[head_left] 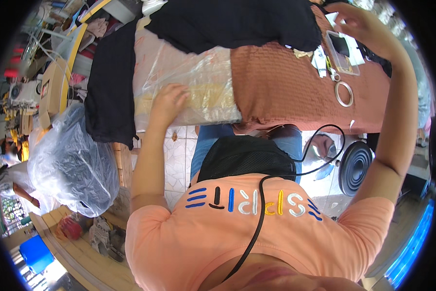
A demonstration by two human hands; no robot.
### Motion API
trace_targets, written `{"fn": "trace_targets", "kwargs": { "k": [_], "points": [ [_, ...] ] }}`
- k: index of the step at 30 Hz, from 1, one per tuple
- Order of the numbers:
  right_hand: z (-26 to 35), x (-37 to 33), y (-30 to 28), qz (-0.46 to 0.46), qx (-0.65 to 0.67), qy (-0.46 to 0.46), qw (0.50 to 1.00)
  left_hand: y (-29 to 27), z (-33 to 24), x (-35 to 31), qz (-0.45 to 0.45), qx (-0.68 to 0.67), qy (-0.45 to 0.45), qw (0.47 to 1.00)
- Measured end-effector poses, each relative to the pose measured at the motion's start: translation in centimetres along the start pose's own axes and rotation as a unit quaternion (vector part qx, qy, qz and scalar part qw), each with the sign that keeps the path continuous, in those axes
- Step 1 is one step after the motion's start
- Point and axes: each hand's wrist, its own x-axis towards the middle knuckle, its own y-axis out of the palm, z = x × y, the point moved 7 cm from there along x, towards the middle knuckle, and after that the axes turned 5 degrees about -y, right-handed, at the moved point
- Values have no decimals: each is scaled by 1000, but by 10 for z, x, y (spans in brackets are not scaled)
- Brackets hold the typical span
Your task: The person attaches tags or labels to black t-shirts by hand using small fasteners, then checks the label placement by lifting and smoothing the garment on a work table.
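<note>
My left hand (170, 101) is over the clear plastic sheet (198, 77) that covers the left part of the table, near its front edge. Its fingers are loosely bent and apart, with nothing in them. At the far right, my right hand (356, 23) reaches over white paper pieces beside a clear plastic box (344, 53) with something black inside. Its fingers look apart, and I see nothing held. A black cloth (232, 24) lies across the far side of the table, beyond both hands. Brown textured fabric (281, 82) covers the table's right part.
A white ring (344, 94), a small pair of snips (333, 72) and white labels (319, 62) lie on the brown fabric. Another black cloth (110, 87) hangs at the left edge. A large clear plastic bag (75, 160) stands beside it. A black cable (295, 175) crosses my front.
</note>
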Motion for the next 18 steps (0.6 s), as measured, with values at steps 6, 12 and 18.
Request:
{"fn": "trace_targets", "kwargs": {
  "k": [6, 12, 18],
  "points": [
    [-107, -91, 117, 4, 450, 155, 880, 62, -51, 18, -55, 7, 21, 998],
    [-55, 8, 169, -60, 224, 2, 973, 58, -49, 18, -61, 1, -8, 998],
    [-33, 134, 164, -242, 81, -71, 964, 54, -51, 22, -49, -2, -26, 998]
  ]
}}
